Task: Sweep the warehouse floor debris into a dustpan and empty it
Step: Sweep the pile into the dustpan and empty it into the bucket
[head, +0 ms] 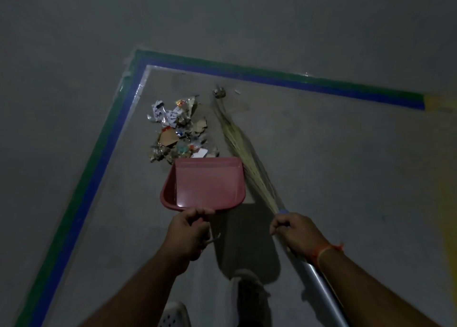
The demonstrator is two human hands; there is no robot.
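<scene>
The left grip (188, 232) is curled tight around the handle of a pink dustpan (205, 182), its fingers wrapped at the pan's near rim, so the pan reaches straight out ahead of that hand with its open mouth turned away from the person. The pan's front lip sits low at the grey floor (333, 166) and just touches the near edge of the debris pile (176, 129), a loose heap of torn paper, cardboard scraps and shiny wrappers lying directly beyond the lip; the inside of the pan looks bare. The right grip (294, 230) is closed around the broom (237, 139) where the straw bundle meets its pale metal shaft, which runs back under the right forearm. From that hand the straw slants forward and to the left, passing just beside the pan's right wall, and its thin tips lie on the floor right of the pile, near a small separate bit of litter (218, 92). An orange thread (329, 249) is tied round the right wrist. A stripe of green and blue tape (118, 129) marks a corner on the floor, and the pile lies inside that corner. Below the hands, two shoes show dimly, one white (174, 314) and one dark (249, 294).
</scene>
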